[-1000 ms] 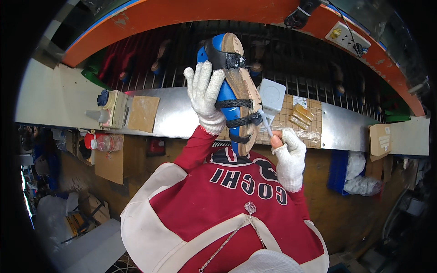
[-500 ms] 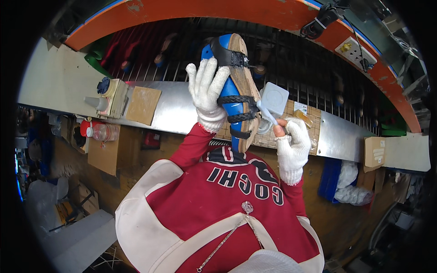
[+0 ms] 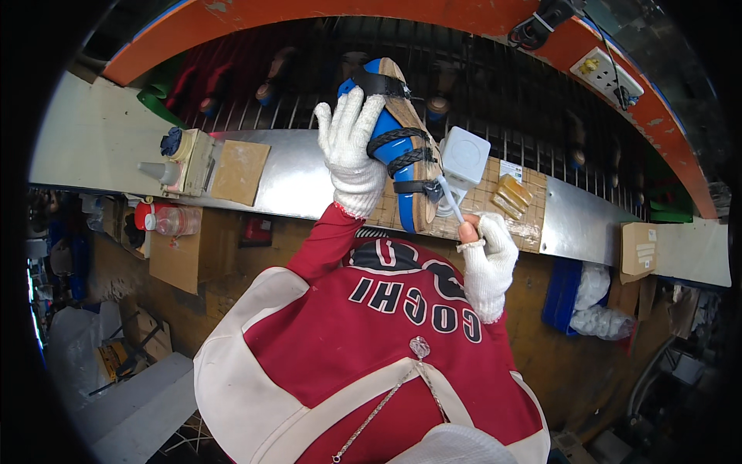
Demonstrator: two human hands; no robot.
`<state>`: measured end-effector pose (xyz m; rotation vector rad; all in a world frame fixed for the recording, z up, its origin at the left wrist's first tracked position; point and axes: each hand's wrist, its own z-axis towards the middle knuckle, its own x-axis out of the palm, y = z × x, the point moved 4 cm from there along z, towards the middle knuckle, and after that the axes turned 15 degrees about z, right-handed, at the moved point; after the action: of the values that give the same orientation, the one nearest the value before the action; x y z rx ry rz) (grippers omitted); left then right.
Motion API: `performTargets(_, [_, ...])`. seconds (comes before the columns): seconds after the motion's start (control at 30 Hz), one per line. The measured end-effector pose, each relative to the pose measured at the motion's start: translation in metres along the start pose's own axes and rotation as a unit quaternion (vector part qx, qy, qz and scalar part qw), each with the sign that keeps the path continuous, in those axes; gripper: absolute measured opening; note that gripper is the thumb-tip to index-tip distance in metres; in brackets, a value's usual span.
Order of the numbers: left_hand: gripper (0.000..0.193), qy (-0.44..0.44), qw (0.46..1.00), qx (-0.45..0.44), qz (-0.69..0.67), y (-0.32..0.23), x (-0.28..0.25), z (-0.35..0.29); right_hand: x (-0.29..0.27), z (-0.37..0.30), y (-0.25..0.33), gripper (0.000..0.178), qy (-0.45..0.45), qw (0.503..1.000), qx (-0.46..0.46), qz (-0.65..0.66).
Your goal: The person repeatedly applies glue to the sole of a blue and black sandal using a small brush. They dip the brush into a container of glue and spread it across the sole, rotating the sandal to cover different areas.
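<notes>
The sandal (image 3: 409, 114) is in front of the person's chest, over the near part of the counter (image 3: 294, 172), its long side running away from the body and its tan sole turned to the right. Black straps, two of them braided (image 3: 403, 160), cross the blue last (image 3: 406, 207) inside it. The left hand (image 3: 352, 151) lies flat against the blue side, fingers extended and slightly spread; its thumb is hidden, so I cannot tell how firmly it grips. The right hand (image 3: 492, 259) pinches a white stick (image 3: 451, 199) between bare thumb and fingertip, the stick's tip at the sole's edge, by the end of the lowest strap.

The step in hand looks like working the tip along that edge where the straps meet the sole. The next move seems to call for a steady left hand and a light, controlled stroke, keeping off the straps. Whether the tip carries anything is too small to tell.

Just right of the sandal is a white tub (image 3: 465, 155), then a yellow block (image 3: 512, 196) on a checked board (image 3: 522, 232). A brown pad (image 3: 240, 172) lies further left, and a rack of rods (image 3: 309, 104) stretches behind.
</notes>
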<state>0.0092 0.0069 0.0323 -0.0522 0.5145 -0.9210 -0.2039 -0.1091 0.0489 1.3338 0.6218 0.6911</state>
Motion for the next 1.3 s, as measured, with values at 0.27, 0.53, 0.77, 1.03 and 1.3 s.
performTargets(0.27, [0.06,-0.001,1.0,0.005,0.004,-0.007,0.004,0.002,-0.001,0.02,0.006,0.02,-0.055,0.995,-0.062,-0.055])
performTargets(0.53, [0.059,0.019,0.999,0.023,0.032,-0.009,0.011,0.007,-0.014,0.021,0.002,0.02,-0.018,0.994,-0.078,-0.07])
performTargets(0.77, [0.067,0.067,0.998,0.002,0.009,-0.013,0.019,0.006,-0.017,0.009,-0.007,0.022,-0.006,1.0,-0.011,0.016])
performTargets(1.03, [0.065,0.1,0.995,-0.023,0.018,-0.015,0.027,0.003,-0.011,0.025,-0.006,0.017,-0.067,0.997,-0.021,0.01])
performTargets(1.3, [0.063,0.152,0.986,-0.061,-0.003,-0.011,0.03,-0.004,-0.012,0.033,-0.012,0.017,-0.034,0.995,-0.096,0.001])
